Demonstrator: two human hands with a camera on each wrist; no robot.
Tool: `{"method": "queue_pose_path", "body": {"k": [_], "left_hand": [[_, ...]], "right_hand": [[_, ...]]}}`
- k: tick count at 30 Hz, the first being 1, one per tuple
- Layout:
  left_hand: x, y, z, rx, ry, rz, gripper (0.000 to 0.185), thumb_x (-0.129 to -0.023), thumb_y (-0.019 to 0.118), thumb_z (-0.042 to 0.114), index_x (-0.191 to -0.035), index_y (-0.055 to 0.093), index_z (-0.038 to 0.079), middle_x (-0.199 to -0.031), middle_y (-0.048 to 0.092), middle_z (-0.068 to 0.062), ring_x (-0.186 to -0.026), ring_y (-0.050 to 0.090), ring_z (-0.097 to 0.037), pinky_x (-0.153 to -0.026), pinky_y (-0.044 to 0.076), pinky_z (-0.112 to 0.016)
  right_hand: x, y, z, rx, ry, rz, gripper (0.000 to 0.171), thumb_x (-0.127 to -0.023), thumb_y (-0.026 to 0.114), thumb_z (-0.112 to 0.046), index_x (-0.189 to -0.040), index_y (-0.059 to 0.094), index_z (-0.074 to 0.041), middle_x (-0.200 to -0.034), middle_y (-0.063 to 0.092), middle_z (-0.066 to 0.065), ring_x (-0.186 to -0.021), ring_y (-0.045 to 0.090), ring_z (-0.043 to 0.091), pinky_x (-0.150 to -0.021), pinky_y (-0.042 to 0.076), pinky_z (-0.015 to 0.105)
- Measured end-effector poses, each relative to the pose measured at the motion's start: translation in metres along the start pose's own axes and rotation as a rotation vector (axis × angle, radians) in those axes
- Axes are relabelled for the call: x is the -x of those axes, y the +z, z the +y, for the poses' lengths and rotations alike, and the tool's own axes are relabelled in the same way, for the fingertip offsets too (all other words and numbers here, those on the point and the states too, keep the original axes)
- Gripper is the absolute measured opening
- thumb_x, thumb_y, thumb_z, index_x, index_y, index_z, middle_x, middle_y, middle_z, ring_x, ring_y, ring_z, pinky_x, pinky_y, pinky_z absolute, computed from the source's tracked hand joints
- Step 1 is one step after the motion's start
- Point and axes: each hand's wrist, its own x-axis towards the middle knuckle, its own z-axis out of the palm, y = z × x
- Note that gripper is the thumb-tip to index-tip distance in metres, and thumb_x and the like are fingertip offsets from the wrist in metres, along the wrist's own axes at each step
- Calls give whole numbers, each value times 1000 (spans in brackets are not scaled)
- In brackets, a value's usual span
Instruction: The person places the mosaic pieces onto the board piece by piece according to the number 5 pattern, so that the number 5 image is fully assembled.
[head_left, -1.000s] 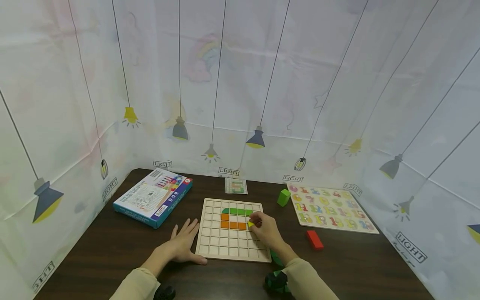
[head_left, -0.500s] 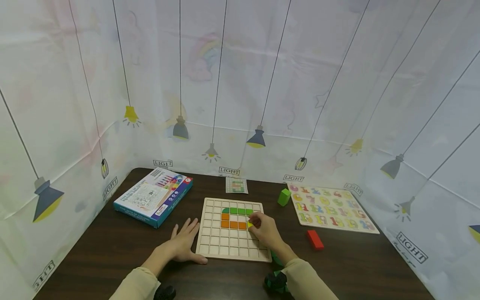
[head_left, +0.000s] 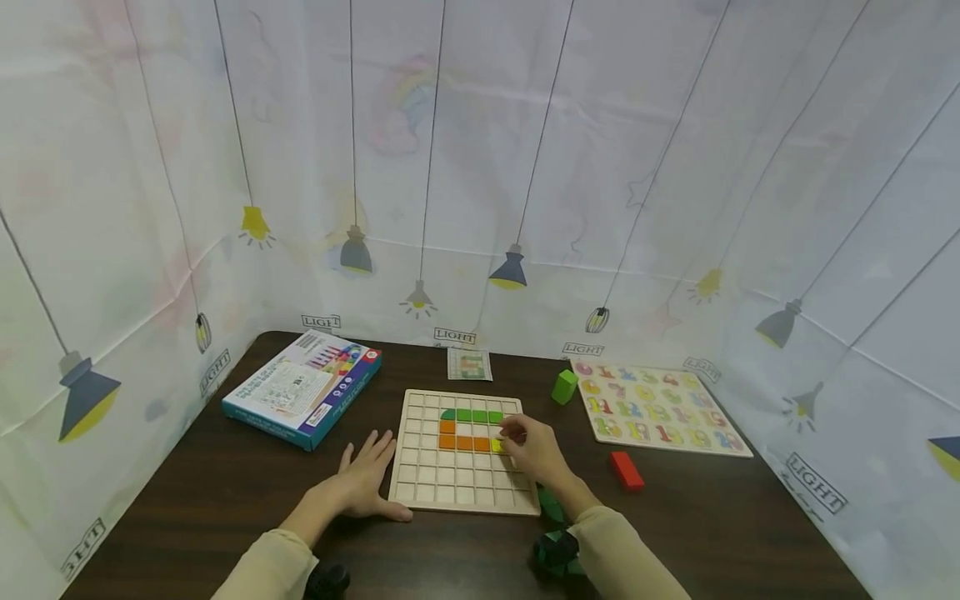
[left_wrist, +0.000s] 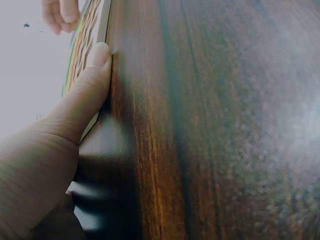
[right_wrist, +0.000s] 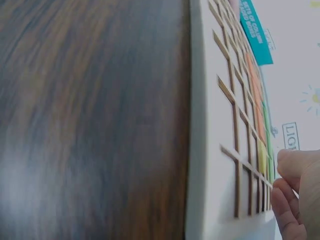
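two hands work the grid board (head_left: 463,454): the right hand (head_left: 534,450) has curled fingers at a yellow tile (head_left: 497,445), whether pinching it i cannot tell, at 9 o'clock of its fingertips, ending the orange row (head_left: 465,443), open cells toward 6 o'clock; left hand (head_left: 365,483) lies flat, thumb against the board's near-left edge.

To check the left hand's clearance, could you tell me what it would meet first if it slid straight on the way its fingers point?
Probably nothing soon: the left hand lies flat beside the grid board, fingers pointing along its left edge. The blue box sits further left, seemingly off that line, though depth is unclear.
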Motion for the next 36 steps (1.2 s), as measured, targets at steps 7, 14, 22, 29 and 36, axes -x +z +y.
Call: {"method": "queue_pose_path", "body": {"k": [7, 14, 22, 29, 36], "left_hand": [[1, -2, -1, -10, -16, 5, 120, -67, 70, 68, -151, 16, 3, -156, 9, -16, -142, 3, -37, -106, 1, -64], [3, -3, -2, -4, -21, 15, 120, -66, 71, 67, -151, 17, 2, -156, 10, -17, -142, 4, -37, -106, 2, -64], [2, 0, -4, 3, -10, 9, 118, -67, 71, 67, -150, 18, 1, -156, 10, -17, -141, 3, -38, -105, 2, -65], [0, 2, -3, -1, -14, 9, 119, -66, 70, 68, -150, 18, 1, -156, 11, -17, -142, 3, -38, -105, 2, -65], [0, 0, 1, 3, -2, 4, 118, -67, 71, 67, -149, 19, 0, -155, 11, -18, -141, 4, -39, -105, 2, -66]], "right_hand": [[9, -20, 6, -5, 5, -5, 24, -82, 72, -3, -105, 66, -2, -88, 67, 2, -76, 63, 14, -66, 52, 27], [23, -33, 10, -15, 22, -54, 25, -80, 72, 1, -104, 65, -3, -88, 66, 3, -78, 63, 15, -66, 52, 26], [43, -45, 11, -35, 53, -101, 25, -80, 71, 3, -103, 64, -3, -91, 67, 5, -79, 63, 14, -67, 52, 25], [60, -51, 18, -15, 38, -89, 25, -80, 71, 4, -102, 65, -4, -90, 67, 5, -80, 64, 15, -68, 53, 26], [71, -61, 20, -34, 71, -112, 25, -80, 72, 2, -103, 65, -6, -91, 67, 5, -80, 64, 14, -68, 53, 25]]}}
